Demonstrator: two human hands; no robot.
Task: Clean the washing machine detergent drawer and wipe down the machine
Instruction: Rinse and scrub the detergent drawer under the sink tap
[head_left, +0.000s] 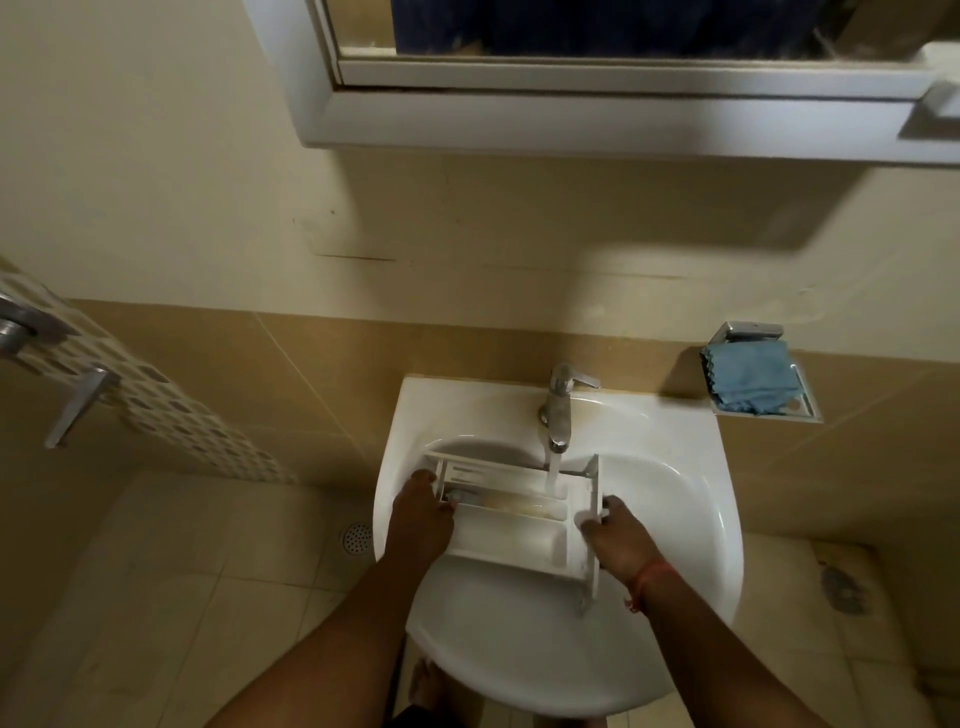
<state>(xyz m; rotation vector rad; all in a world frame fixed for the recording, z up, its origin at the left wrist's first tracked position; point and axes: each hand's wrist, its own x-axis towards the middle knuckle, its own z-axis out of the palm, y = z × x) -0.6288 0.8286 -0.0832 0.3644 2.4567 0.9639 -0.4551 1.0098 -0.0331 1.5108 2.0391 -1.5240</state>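
A white detergent drawer (511, 525) with several compartments lies across the white sink (670, 499), under the tap (558, 410). Water runs from the tap into the drawer's far compartment. A brownish stain shows in its middle channel. My left hand (423, 519) grips the drawer's left end, thumb over the rim. My right hand (618, 538) grips the front panel at the drawer's right end. A folded blue cloth (750, 382) lies in a metal wall holder right of the sink.
A white-framed mirror cabinet (597, 104) hangs above the sink. A metal door handle (78, 400) sticks out at the left. A floor drain (356, 538) sits in the tiled floor left of the sink. My foot shows below the basin.
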